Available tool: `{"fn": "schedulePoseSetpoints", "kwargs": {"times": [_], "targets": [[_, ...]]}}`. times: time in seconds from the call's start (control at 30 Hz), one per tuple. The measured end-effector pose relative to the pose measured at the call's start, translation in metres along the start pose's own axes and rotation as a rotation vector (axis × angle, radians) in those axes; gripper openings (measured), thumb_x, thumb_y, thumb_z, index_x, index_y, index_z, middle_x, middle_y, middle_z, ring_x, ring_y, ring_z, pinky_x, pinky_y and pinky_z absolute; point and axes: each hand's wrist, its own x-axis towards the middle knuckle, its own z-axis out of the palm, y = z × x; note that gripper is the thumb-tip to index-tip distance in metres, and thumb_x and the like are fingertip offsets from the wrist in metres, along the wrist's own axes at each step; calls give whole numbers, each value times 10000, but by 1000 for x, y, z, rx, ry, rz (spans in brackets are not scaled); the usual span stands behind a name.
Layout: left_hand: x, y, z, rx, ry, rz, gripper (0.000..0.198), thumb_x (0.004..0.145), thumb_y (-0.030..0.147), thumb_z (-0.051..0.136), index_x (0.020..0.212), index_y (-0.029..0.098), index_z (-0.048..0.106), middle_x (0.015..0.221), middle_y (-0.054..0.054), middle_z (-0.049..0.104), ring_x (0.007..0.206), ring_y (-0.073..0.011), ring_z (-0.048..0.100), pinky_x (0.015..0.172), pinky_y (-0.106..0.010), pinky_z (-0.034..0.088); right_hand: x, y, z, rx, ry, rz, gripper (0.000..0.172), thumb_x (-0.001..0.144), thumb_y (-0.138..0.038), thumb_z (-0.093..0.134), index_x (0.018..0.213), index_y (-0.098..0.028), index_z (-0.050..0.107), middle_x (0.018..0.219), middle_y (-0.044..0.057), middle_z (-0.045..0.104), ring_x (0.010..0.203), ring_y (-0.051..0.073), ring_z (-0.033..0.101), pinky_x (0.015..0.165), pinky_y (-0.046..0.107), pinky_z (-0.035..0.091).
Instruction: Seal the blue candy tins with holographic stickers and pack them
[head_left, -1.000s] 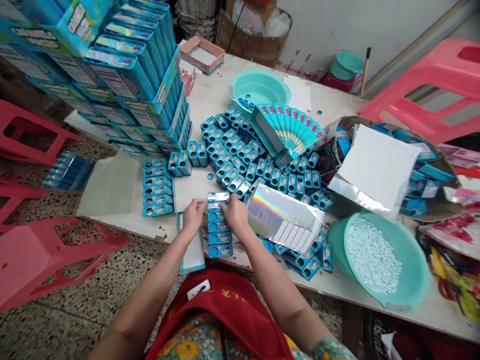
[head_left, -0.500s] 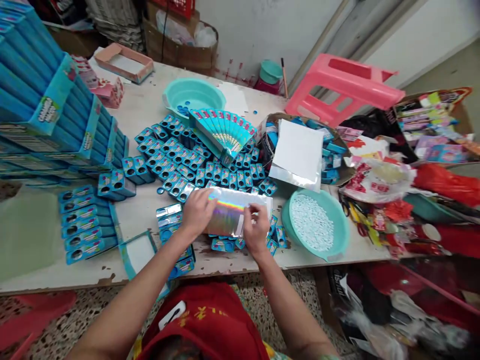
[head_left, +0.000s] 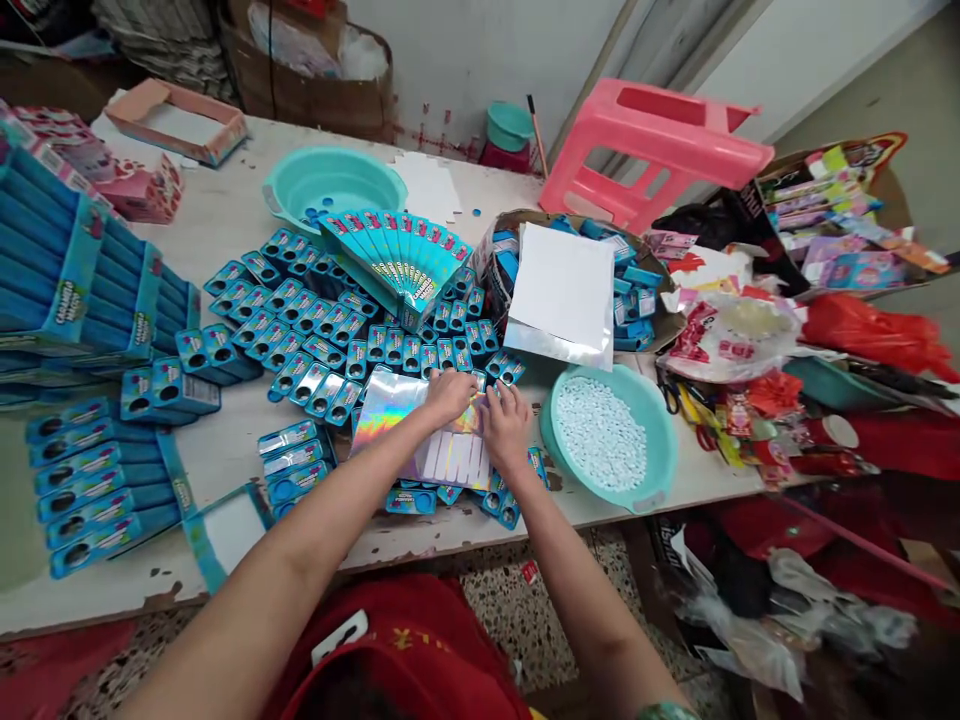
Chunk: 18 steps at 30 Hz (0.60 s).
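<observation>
A shiny silver rainbow sheet (head_left: 386, 400), with pale strips on its right part, lies over small blue tins. My left hand (head_left: 448, 398) rests across the sheet's upper part, fingers bent and close together; whatever is under its fingertips is hidden. Right beside it, my right hand (head_left: 508, 430) lies at the sheet's right edge, its fingers slightly apart over the blue tins. Several blue tins with round windows (head_left: 315, 315) crowd the table behind the sheet. Other tins (head_left: 412, 500) show below its near edge.
A basin of white pellets (head_left: 600, 440) stands to the right. Behind are a box of blue packs with a white sheet (head_left: 566, 290) on top, a fanned blue display (head_left: 401, 255) and a turquoise basin (head_left: 337, 165). Blue display boxes (head_left: 82, 265) stack at left; a pink stool (head_left: 652, 140) stands behind.
My left hand has let go of the sheet's left side and moved right, close to my right hand. The sheet now lies lower and flatter. The view has shifted to the right.
</observation>
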Motion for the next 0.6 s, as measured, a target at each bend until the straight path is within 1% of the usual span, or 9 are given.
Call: {"fn": "schedulePoseSetpoints", "kwargs": {"times": [0.1, 0.17, 0.2, 0.27, 0.33, 0.37, 0.43, 0.53, 0.6], "targets": [[1, -1, 1, -17, 9, -27, 258, 853, 242, 438, 791, 197, 684, 819, -69, 693, 877, -223, 570, 805, -357, 323, -9, -5, 0, 12, -38, -37, 389, 928, -238, 410, 1309, -194, 473, 1382, 131, 461, 1336, 275, 287, 1033, 497, 244], [2, -3, 4, -35, 20, -39, 247, 846, 233, 450, 771, 201, 683, 795, -60, 690, 849, -222, 578, 802, -363, 322, -13, -6, 0, 43, -59, -63, 385, 931, -225, 403, 1308, -181, 470, 1376, 137, 468, 1343, 269, 285, 1038, 500, 241], [2, -3, 6, -43, 28, -44, 243, 847, 230, 453, 773, 203, 683, 794, -57, 690, 844, -222, 578, 805, -367, 321, -15, -7, -2, 62, -64, -72, 361, 930, -230, 412, 1276, -176, 499, 1364, 136, 481, 1335, 265, 299, 1035, 492, 251], [3, -4, 9, -51, 55, -55, 246, 864, 237, 446, 813, 202, 684, 834, -65, 692, 867, -226, 571, 824, -379, 316, -16, -7, -9, 104, -54, -75, 272, 919, -257, 448, 1134, -173, 591, 1280, 128, 554, 1280, 258, 374, 1014, 462, 288], [4, -4, 12, -50, 92, -64, 261, 890, 242, 423, 873, 192, 679, 912, -83, 686, 923, -231, 551, 857, -394, 306, -15, -9, -24, 147, -37, -63, 194, 908, -271, 474, 964, -179, 636, 1082, 108, 650, 1129, 238, 498, 951, 417, 349], [5, -4, 12, -47, 112, -60, 269, 901, 243, 412, 896, 186, 674, 943, -91, 679, 954, -235, 539, 877, -403, 300, -15, -10, -34, 176, -24, -53, 181, 906, -271, 478, 906, -182, 634, 970, 92, 668, 1025, 221, 544, 902, 389, 379], [5, -4, 10, -56, 152, -39, 276, 914, 245, 402, 919, 177, 670, 976, -100, 667, 1016, -244, 514, 918, -424, 287, -12, -15, -58, 268, 16, -20, 168, 902, -274, 483, 854, -182, 615, 820, 62, 649, 843, 188, 568, 794, 335, 416], [-8, -1, -5, -207, 274, -18, 275, 919, 288, 416, 1033, 187, 645, 1100, -93, 635, 1133, -250, 466, 986, -432, 272, -7, -27, -94, 463, 77, 86, 146, 885, -298, 514, 828, -183, 585, 772, 29, 614, 742, 155, 566, 710, 290, 432], [-30, 2, -19, -459, 319, 21, 337, 930, 333, 390, 1191, 205, 562, 1211, -80, 588, 1185, -228, 450, 1000, -397, 305, -4, -37, -111, 580, 68, 167, 148, 870, -315, 535, 806, -187, 574, 753, 7, 606, 716, 143, 575, 693, 280, 437]]}}
